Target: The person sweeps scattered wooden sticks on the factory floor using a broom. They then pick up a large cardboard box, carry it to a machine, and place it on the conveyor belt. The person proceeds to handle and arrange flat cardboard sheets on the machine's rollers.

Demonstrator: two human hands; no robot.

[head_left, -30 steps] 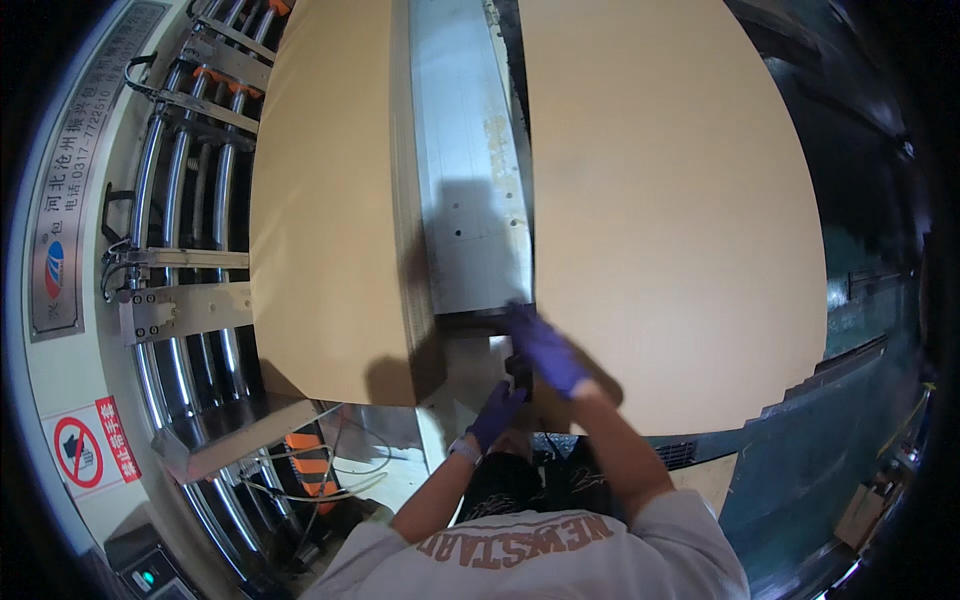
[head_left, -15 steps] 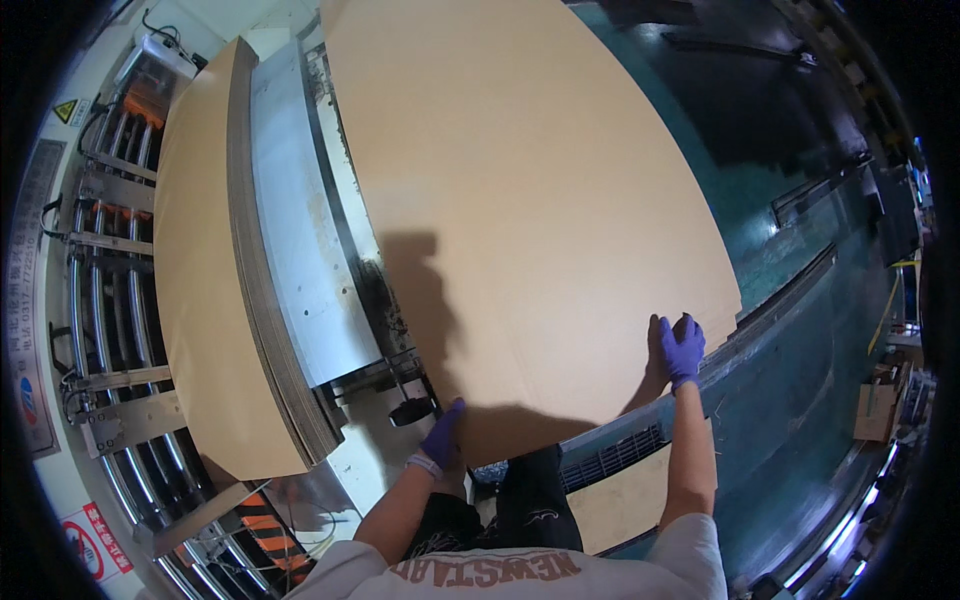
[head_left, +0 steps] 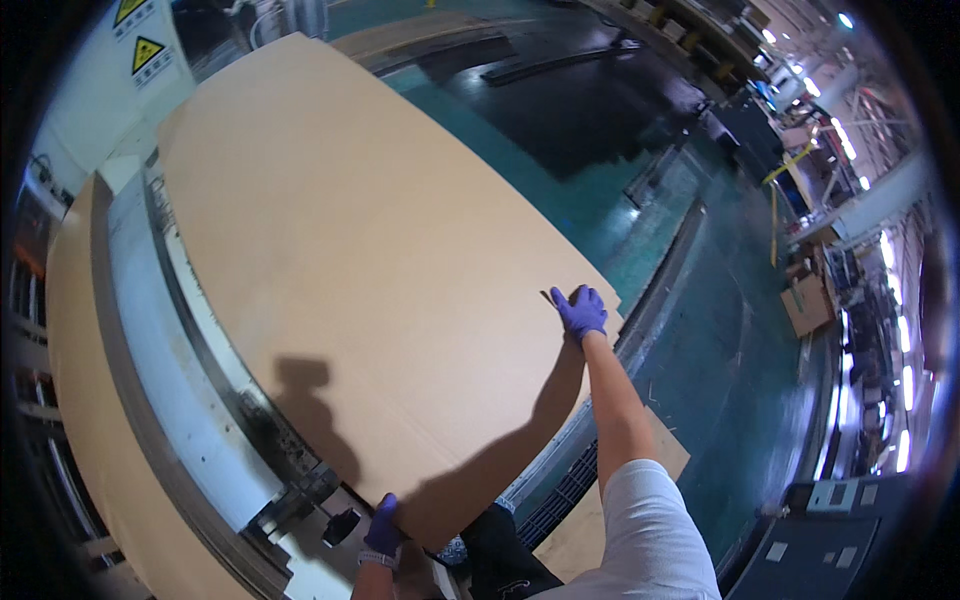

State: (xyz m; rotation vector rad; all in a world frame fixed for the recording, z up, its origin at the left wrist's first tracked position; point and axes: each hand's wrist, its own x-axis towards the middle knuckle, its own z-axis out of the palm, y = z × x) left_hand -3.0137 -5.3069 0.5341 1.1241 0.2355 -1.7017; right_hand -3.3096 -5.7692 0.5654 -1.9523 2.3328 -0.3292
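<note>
A large, flat brown cardboard sheet (head_left: 380, 270) stretches away in front of me. My left hand (head_left: 383, 527), in a purple glove, is closed over its near left corner, with the thumb side showing and the other fingers hidden. Close to the sheet's right corner, my right hand (head_left: 580, 312), gloved the same way, rests on the top face with its fingers apart. Whether more sheets lie beneath is hard to tell.
On the left, a stack of cardboard sheets (head_left: 90, 380) lies beside a pale metal plate (head_left: 190, 370) of a machine. A black knob (head_left: 341, 527) sticks out near my left hand. Green floor (head_left: 700, 370) spreads to the right, with grey cabinets (head_left: 810, 550) at lower right.
My view has swung to the right, so the sheet and both hands appear further left. Both hands keep about the same places on the sheet. Grey cabinets have come into sight.
</note>
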